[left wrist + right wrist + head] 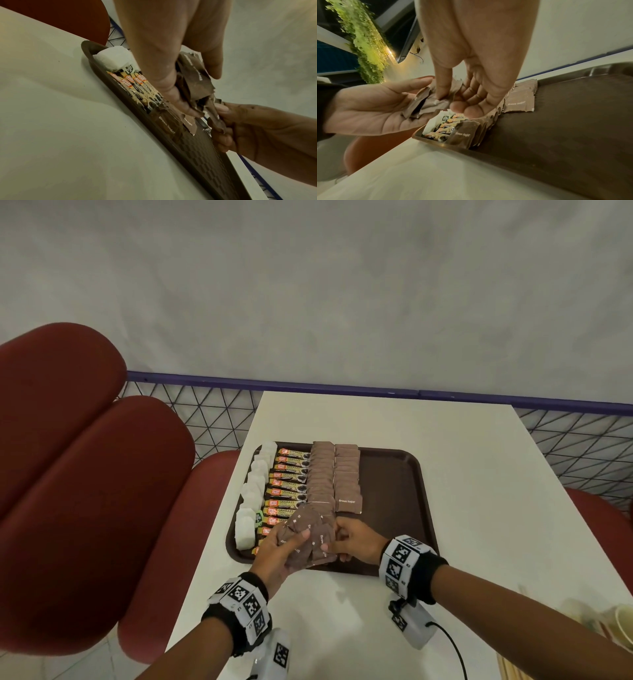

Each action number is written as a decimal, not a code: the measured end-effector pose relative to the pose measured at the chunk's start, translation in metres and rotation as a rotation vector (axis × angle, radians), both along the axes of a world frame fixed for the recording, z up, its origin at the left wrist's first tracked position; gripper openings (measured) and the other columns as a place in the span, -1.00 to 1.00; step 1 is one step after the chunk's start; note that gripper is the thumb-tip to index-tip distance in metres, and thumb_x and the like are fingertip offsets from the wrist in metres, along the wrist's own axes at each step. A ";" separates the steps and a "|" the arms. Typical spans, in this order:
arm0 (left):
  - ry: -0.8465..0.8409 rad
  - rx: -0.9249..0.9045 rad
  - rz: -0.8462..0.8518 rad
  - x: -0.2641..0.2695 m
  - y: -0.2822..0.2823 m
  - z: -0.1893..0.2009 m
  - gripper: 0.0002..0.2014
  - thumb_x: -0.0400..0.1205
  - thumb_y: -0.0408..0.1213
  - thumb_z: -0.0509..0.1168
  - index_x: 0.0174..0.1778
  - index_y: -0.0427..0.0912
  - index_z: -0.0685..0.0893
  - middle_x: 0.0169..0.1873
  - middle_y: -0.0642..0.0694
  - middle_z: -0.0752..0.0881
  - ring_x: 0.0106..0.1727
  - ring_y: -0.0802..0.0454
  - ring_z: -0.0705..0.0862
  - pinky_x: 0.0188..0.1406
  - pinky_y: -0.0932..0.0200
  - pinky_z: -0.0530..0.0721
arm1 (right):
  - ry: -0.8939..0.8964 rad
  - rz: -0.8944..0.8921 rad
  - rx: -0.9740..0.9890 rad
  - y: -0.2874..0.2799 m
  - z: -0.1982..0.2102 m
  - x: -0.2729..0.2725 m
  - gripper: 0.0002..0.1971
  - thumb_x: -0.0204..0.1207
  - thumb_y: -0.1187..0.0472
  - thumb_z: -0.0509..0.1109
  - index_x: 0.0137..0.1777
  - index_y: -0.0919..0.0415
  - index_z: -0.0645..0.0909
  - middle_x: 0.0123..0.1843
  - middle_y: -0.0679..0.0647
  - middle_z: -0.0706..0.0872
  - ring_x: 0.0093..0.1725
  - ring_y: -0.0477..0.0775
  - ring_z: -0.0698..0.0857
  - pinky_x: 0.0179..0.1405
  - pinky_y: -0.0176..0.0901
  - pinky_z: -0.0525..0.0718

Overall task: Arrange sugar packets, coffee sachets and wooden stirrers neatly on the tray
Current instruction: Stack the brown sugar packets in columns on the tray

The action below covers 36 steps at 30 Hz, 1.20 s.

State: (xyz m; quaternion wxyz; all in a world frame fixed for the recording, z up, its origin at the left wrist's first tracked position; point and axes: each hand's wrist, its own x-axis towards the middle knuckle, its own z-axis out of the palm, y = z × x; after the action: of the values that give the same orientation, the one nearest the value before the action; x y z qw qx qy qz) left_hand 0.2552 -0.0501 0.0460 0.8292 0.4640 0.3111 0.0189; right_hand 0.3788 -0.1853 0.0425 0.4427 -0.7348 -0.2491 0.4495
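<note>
A dark brown tray [394, 474] lies on the white table [479, 474]. On it stand a column of white packets [255, 484], a column of coffee sachets [287, 484] and two rows of brown sugar packets [346, 474]. My left hand [277, 553] grips a loose bunch of brown sugar packets [305, 539] over the tray's near edge. My right hand [352, 539] pinches one packet [323, 537] at the bunch's right side. In the left wrist view the bunch [195, 81] fans out of my left hand [171, 86]. In the right wrist view my right hand [448, 94] pinches a packet [435, 104].
Red padded seats [85, 474] stand left of the table, another red seat [599, 508] to the right. A wire mesh railing [205, 412] runs behind. Wooden stirrers and a paper cup [620, 621] sit at the table's right front corner. The tray's right half is bare.
</note>
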 end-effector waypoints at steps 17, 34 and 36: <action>0.092 0.023 0.127 -0.009 0.019 -0.013 -0.63 0.53 -0.42 0.37 0.27 -0.23 0.58 0.18 -0.32 0.69 0.07 -0.20 0.71 -0.29 0.01 0.74 | -0.459 -0.253 -0.391 -0.010 -0.008 0.067 -0.87 0.49 0.38 0.33 -0.08 0.15 0.62 -0.01 0.21 0.73 -0.01 0.22 0.71 0.02 -0.05 0.65; 0.091 -0.001 0.094 -0.012 0.025 -0.009 -0.65 0.55 -0.42 0.33 0.27 -0.19 0.60 0.18 -0.32 0.69 0.19 -0.30 0.67 -0.11 -0.14 0.75 | -1.063 0.105 -0.557 0.021 -0.020 0.057 -0.55 0.52 0.41 0.25 0.41 0.21 0.34 0.39 0.18 0.39 0.38 0.16 0.37 0.21 -0.10 0.57; 0.095 -0.004 0.091 -0.010 0.023 -0.009 -0.64 0.55 -0.43 0.33 0.29 -0.20 0.58 0.19 -0.32 0.69 0.21 -0.32 0.66 -0.13 -0.13 0.75 | -1.071 0.089 -0.536 0.020 -0.018 0.055 -0.52 0.49 0.42 0.27 0.40 0.21 0.34 0.37 0.18 0.38 0.36 0.16 0.37 0.20 -0.11 0.57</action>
State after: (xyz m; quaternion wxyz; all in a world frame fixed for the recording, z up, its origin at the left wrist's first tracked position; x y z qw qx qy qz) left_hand 0.2448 -0.0269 0.0370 0.8126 0.4481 0.3711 0.0340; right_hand 0.4336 -0.1654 0.0249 0.0358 -0.9340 -0.3460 0.0818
